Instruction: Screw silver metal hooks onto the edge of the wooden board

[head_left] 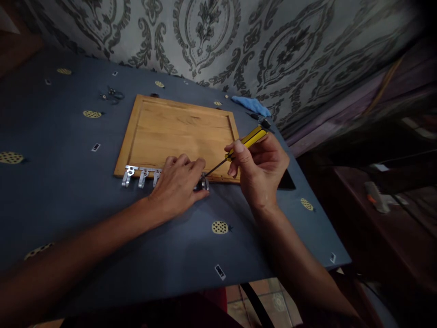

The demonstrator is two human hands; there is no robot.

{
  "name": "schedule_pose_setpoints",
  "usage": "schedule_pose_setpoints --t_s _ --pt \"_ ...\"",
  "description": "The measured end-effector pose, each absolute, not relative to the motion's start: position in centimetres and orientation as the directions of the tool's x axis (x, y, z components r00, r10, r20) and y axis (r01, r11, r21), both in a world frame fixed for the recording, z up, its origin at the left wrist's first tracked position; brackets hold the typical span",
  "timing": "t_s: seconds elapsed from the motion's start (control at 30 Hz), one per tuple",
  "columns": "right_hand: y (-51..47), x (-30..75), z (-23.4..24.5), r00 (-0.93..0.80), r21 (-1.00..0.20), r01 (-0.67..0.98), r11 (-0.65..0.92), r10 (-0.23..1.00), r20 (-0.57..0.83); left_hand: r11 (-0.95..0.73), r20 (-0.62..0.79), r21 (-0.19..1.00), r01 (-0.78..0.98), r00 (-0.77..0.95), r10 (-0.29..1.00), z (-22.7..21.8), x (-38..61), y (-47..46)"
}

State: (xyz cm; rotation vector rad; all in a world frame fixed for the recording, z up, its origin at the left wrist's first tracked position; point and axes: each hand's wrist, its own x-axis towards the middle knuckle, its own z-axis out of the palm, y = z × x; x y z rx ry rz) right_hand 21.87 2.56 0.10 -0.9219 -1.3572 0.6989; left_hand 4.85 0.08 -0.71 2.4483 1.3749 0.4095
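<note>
A framed wooden board (177,130) lies flat on the table. Along its near edge runs a silver metal hook rail (144,175), whose hooks hang over toward me. My left hand (179,184) is closed over the rail, fingers on the board and thumb near the rail's right end, hiding its middle. A yellow-and-black screwdriver (251,139) is held in my right hand (262,168), which is closed around the handle. Its thin shaft slants down to the left. The tip meets the rail's right end beside my left fingers; whether a screw sits there I cannot make out.
The table (119,255) has a dark blue cover with pineapple prints. Dark scissors-like tools (112,95) lie at back left. A blue cloth (251,105) and a dark tool (261,120) lie at back right. Patterned fabric (208,36) borders the far side.
</note>
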Motion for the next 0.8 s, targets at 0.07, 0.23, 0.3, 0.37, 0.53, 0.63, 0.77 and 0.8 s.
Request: schedule_pose_setpoints --t_s 0.07,0.23,0.3,0.37,0.53,0.63,0.77,0.8 --pt "2.5 21.8 0.2 0.109 -0.868 0.096 0.486 0.862 0.495 -0.498 0.112 0.395 0.772 0.497 0.86 -0.8 4.9 0.1" --pt "2.5 21.8 0.1 0.107 -0.863 0.083 0.498 0.857 0.504 -0.502 0.108 0.39 0.772 0.503 0.858 -0.9 4.9 0.1" --pt "2.5 21.7 0.1 0.099 -0.868 0.082 0.49 0.862 0.497 -0.498 0.102 0.388 0.776 0.501 0.859 -0.8 4.9 0.1" --pt "2.4 21.7 0.1 0.089 -0.876 0.075 0.476 0.872 0.481 -0.498 0.096 0.386 0.776 0.503 0.859 -0.8 4.9 0.1" --pt "2.0 21.9 0.8 -0.005 -0.894 0.071 0.443 0.896 0.444 -0.498 0.097 0.391 0.774 0.504 0.858 -0.7 4.8 0.1" --pt "1.8 22.1 1.2 -0.082 -0.902 0.097 0.421 0.907 0.414 -0.499 0.087 0.389 0.774 0.509 0.857 -0.7 4.9 0.1" --pt "2.0 21.8 1.4 -0.078 -0.905 0.102 0.413 0.91 0.406 -0.504 0.097 0.383 0.774 0.509 0.856 -0.7 4.9 0.1" --pt "2.1 21.6 1.4 -0.071 -0.907 0.092 0.411 0.911 0.405 -0.507 0.104 0.38 0.774 0.509 0.855 -0.7 4.8 0.1"
